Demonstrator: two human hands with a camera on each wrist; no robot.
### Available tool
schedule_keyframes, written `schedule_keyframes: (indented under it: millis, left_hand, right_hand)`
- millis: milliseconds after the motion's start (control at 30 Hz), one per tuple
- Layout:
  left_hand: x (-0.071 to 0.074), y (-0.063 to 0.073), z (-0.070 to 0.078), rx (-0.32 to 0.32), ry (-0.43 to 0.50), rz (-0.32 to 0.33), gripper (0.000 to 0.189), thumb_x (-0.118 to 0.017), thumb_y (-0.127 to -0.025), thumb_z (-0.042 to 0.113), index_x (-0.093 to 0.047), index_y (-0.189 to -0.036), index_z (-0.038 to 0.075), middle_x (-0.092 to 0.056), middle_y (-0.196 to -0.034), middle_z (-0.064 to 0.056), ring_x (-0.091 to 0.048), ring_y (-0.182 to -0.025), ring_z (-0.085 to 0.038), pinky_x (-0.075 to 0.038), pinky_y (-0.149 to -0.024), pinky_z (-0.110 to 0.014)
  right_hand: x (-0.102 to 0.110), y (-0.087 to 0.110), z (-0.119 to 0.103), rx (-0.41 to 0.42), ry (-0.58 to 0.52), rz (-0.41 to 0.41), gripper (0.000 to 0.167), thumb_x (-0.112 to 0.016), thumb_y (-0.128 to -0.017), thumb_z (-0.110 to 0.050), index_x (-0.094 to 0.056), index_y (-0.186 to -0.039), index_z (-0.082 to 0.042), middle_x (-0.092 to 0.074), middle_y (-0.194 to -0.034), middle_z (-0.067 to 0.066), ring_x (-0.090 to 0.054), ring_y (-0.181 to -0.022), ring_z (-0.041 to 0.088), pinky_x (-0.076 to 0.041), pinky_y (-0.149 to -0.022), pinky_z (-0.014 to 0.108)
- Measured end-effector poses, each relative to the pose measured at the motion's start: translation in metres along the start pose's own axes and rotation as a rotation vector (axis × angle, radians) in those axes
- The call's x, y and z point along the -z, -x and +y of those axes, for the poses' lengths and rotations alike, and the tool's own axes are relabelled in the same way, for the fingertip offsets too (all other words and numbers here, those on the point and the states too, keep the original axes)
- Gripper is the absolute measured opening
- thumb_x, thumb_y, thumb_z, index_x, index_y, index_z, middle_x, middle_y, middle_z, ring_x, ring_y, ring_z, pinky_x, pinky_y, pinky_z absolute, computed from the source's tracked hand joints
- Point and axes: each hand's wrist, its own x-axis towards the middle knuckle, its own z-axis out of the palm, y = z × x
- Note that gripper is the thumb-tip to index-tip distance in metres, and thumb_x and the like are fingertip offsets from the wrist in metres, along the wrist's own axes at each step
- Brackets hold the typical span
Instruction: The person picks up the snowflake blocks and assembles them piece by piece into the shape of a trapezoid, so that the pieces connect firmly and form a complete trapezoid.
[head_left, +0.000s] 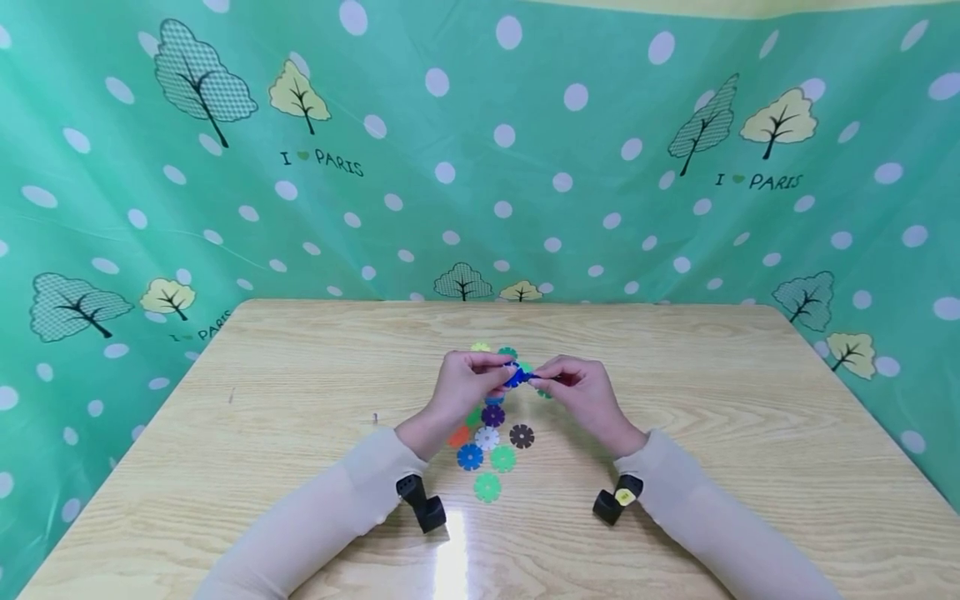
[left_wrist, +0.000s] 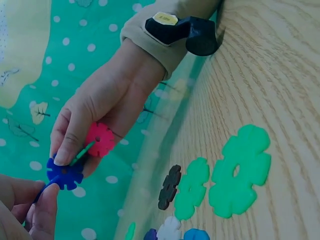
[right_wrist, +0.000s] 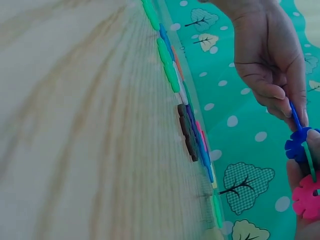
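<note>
Between thumb and fingers, my left hand [head_left: 467,383] pinches a blue snowflake disc [head_left: 513,376], a notched plastic piece that appears edge-on in both wrist views. Facing it, my right hand [head_left: 583,390] holds a small chain: a second blue snowflake disc [left_wrist: 65,172], a green one [left_wrist: 83,153] seen edge-on and a pink one [left_wrist: 100,139]. The two blue discs meet at their edges, one crosswise to the other. From the head view the pink disc is hidden by the right hand. Both hands are raised above the tabletop.
Loose snowflake discs lie on the wooden table [head_left: 300,467] below and beyond the hands. Among them are a brown [head_left: 522,436], a white [head_left: 487,438], a purple [head_left: 492,415], an orange [head_left: 458,435] and several green ones. A green dotted curtain [head_left: 480,167] hangs behind.
</note>
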Motion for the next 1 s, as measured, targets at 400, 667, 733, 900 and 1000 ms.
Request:
schedule_keyframes:
  millis: [400,667,733,900,1000]
  left_hand:
    - [0.003,-0.003,0.001,0.074,-0.042,-0.043,0.023,-0.068,-0.086,0.006,-0.069,-0.108,-0.001,-0.07,-0.097,-0.014,-0.068,-0.072,-0.015,-0.058,-0.07,-0.029]
    - [0.021,-0.007,-0.003,0.099,-0.099,-0.101,0.031,-0.07,-0.086,0.018,-0.067,-0.114,0.004,-0.07,-0.103,-0.008,-0.068,-0.084,-0.021,-0.055,-0.081,-0.041]
    - [0.028,-0.008,-0.006,0.09,-0.091,-0.094,0.033,-0.069,-0.087,0.022,-0.066,-0.114,0.004,-0.069,-0.106,-0.01,-0.068,-0.088,-0.023,-0.054,-0.084,-0.042]
    - [0.051,-0.015,-0.011,0.102,-0.105,-0.027,0.032,-0.068,-0.087,0.018,-0.065,-0.115,0.002,-0.067,-0.111,-0.014,-0.064,-0.1,-0.032,-0.053,-0.088,-0.04]
    - [0.064,-0.022,-0.014,0.127,-0.162,0.021,0.031,-0.069,-0.086,0.015,-0.065,-0.115,0.004,-0.067,-0.112,-0.011,-0.063,-0.103,-0.026,-0.051,-0.09,-0.036]
  right_hand:
    - [0.001,-0.002,-0.004,-0.019,0.033,-0.051,0.007,-0.066,-0.081,0.01,-0.067,-0.087,0.011,-0.067,-0.086,0.024,-0.061,-0.069,0.013,-0.051,-0.059,0.02]
    - [-0.001,-0.004,-0.011,-0.099,0.102,-0.09,0.009,-0.067,-0.084,0.002,-0.07,-0.091,0.005,-0.069,-0.088,0.018,-0.055,-0.064,0.015,-0.043,-0.053,0.017]
    - [-0.001,-0.004,-0.012,-0.111,0.118,-0.088,0.009,-0.068,-0.083,0.002,-0.07,-0.091,0.005,-0.069,-0.088,0.018,-0.053,-0.063,0.014,-0.041,-0.052,0.017]
    - [-0.001,-0.004,-0.013,-0.152,0.147,-0.076,0.01,-0.069,-0.083,0.0,-0.07,-0.092,0.004,-0.069,-0.09,0.017,-0.053,-0.065,0.012,-0.042,-0.054,0.017]
    - [0.0,-0.003,-0.012,-0.17,0.155,-0.065,0.01,-0.069,-0.083,-0.001,-0.07,-0.092,0.003,-0.069,-0.091,0.016,-0.056,-0.068,0.012,-0.045,-0.056,0.018]
